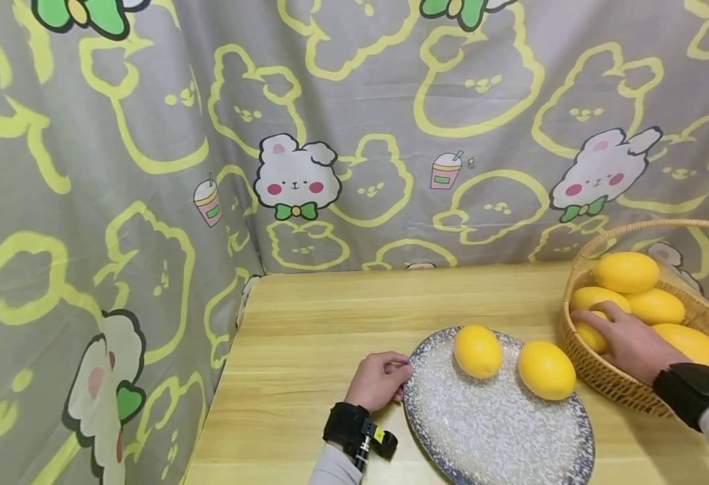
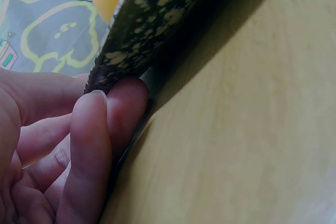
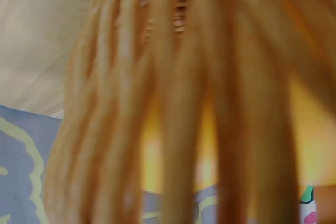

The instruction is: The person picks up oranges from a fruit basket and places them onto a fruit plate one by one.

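Grey cloth printed with yellow rabbit outlines, white bears with green bow ties and small drink cups hangs behind and to the left of the scene; no writing or brand can be read on it or on anything else; a pale wooden desk (image 1: 306,350) with straight grain carries everything. A speckled blue-grey plate (image 1: 493,431) lies on the desk near its front edge, with two lemons on it: one lemon (image 1: 478,350) toward the back, another (image 1: 546,369) just beside it on the right. The left hand (image 1: 378,380) grips the plate's left rim, fingers curled under the edge and thumb on top, as the left wrist view shows close up; a black wrist strap sits behind it. To the right stands a woven basket (image 1: 609,384) holding several more lemons; the right hand (image 1: 629,340) reaches into it, its fingers curled over a lemon (image 1: 590,335) at the near-left side; the right wrist view shows only blurred wicker.
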Demonstrator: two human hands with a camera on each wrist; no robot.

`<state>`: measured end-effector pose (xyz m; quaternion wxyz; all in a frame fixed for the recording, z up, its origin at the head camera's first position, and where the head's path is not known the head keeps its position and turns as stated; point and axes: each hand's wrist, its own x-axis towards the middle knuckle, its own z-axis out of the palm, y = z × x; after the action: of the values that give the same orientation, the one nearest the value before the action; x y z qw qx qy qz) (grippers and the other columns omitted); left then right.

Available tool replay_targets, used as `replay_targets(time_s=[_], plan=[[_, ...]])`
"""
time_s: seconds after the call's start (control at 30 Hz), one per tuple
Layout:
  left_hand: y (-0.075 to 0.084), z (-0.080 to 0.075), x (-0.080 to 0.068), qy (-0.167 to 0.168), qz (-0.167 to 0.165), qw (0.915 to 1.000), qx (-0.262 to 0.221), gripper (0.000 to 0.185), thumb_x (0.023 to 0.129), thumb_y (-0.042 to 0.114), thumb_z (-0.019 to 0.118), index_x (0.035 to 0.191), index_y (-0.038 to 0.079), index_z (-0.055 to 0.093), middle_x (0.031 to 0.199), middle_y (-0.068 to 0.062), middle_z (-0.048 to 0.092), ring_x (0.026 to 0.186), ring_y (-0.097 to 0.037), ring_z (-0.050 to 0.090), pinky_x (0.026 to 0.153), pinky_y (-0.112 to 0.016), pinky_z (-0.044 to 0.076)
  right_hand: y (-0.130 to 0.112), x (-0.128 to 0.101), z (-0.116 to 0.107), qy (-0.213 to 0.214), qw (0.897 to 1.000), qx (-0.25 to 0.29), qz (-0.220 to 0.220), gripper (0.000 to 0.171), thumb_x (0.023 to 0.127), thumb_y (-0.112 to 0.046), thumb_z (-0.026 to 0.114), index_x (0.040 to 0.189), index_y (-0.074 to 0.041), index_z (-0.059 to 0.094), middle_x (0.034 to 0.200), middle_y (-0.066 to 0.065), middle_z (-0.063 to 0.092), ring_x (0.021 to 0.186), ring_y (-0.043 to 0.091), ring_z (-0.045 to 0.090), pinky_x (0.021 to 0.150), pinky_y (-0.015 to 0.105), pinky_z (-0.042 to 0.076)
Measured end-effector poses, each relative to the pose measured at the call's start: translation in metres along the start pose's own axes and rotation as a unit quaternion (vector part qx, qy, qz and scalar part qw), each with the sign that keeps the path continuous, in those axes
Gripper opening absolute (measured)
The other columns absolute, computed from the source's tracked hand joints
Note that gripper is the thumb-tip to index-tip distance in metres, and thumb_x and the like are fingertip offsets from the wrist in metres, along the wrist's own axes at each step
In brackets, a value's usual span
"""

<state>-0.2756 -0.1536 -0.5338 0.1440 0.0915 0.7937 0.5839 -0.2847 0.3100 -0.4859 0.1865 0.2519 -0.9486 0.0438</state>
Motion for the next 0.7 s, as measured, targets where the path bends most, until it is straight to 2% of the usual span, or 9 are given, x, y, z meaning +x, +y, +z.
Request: replay_targets(time_s=[0.13,0.2,0.27,0.33,0.37,0.43,0.5,0.57,0.7], plan=[[0.001,0.001,0.000,0.002,-0.001,1.0000,0.004,0.031,0.098,0.024,0.070,0.124,0.008,0.073,0.066,0.004,0.068,0.048,-0.006,0.058,0.047,-0.021,0.045,0.003,-0.001,-0.002,0.013,1.000,-0.001,-0.020,0.079,0.055,0.002,0.092,0.126,-0.013,0.061,0.116,0.023,0.057,0.083,0.041,0.066,0.067,0.058,0.055],[0.001,0.001,0.000,0.002,-0.002,1.0000,0.003,0.030,0.098,0.024,0.070,0.124,0.008,0.073,0.065,0.004,0.067,0.048,-0.007,0.058,0.047,-0.020,0.044,0.004,-0.001,-0.004,0.016,0.999,0.000,-0.030,0.065,0.070,-0.014,0.094,0.127,-0.014,0.061,0.116,0.022,0.057,0.083,0.041,0.066,0.067,0.057,0.055],[0.002,0.001,-0.001,0.002,-0.002,1.0000,0.003,0.030,0.099,0.024,0.070,0.124,0.008,0.073,0.065,0.004,0.067,0.048,-0.007,0.058,0.047,-0.020,0.044,0.004,-0.001,-0.007,0.018,0.999,0.001,-0.035,0.053,0.088,-0.043,0.082,0.127,-0.014,0.061,0.117,0.021,0.057,0.085,0.039,0.066,0.068,0.056,0.055],[0.002,0.000,-0.001,0.000,-0.001,1.0000,0.002,0.030,0.099,0.024,0.070,0.124,0.008,0.073,0.065,0.004,0.067,0.048,-0.007,0.058,0.047,-0.020,0.044,0.003,-0.001,-0.010,0.015,0.999,-0.002,-0.033,0.062,0.094,-0.066,0.060,0.128,-0.015,0.061,0.117,0.019,0.057,0.087,0.038,0.067,0.069,0.055,0.056],[0.002,0.000,-0.001,-0.001,-0.001,1.0000,0.002,0.030,0.099,0.024,0.070,0.124,0.008,0.073,0.065,0.004,0.067,0.048,-0.007,0.058,0.047,-0.020,0.044,0.002,-0.001,-0.012,0.011,1.000,-0.005,-0.027,0.064,0.093,-0.068,0.059,0.128,-0.015,0.061,0.117,0.019,0.057,0.088,0.038,0.067,0.070,0.055,0.056],[0.002,0.001,-0.001,-0.002,0.001,1.0000,0.002,0.030,0.099,0.024,0.070,0.124,0.008,0.073,0.065,0.004,0.067,0.048,-0.007,0.058,0.047,-0.021,0.044,0.000,0.000,-0.015,0.003,1.000,-0.008,-0.011,0.062,0.088,-0.060,0.074,0.129,-0.016,0.060,0.117,0.020,0.056,0.089,0.040,0.066,0.070,0.056,0.055],[0.001,0.001,-0.001,-0.002,0.001,1.0000,0.003,0.031,0.098,0.024,0.070,0.124,0.008,0.073,0.065,0.004,0.067,0.048,-0.007,0.058,0.047,-0.021,0.044,-0.002,0.001,-0.019,-0.004,1.000,-0.013,0.004,0.069,0.074,-0.039,0.094,0.129,-0.016,0.059,0.117,0.021,0.056,0.089,0.040,0.066,0.069,0.056,0.055],[0.001,0.001,-0.001,0.000,0.001,1.0000,0.005,0.031,0.098,0.024,0.070,0.124,0.008,0.073,0.065,0.004,0.067,0.048,-0.007,0.058,0.047,-0.021,0.044,-0.004,0.002,-0.022,-0.003,1.000,-0.016,0.013,0.084,0.056,-0.018,0.100,0.129,-0.017,0.059,0.116,0.022,0.056,0.087,0.039,0.066,0.069,0.055,0.054],[-0.001,0.001,0.000,0.002,0.003,1.0000,0.009,0.031,0.098,0.025,0.070,0.125,0.008,0.073,0.066,0.004,0.068,0.048,-0.006,0.058,0.047,-0.020,0.044,-0.006,0.004,-0.028,0.005,1.000,-0.020,0.014,0.082,0.056,-0.015,0.099,0.128,-0.016,0.060,0.115,0.020,0.056,0.084,0.034,0.066,0.067,0.050,0.053]])
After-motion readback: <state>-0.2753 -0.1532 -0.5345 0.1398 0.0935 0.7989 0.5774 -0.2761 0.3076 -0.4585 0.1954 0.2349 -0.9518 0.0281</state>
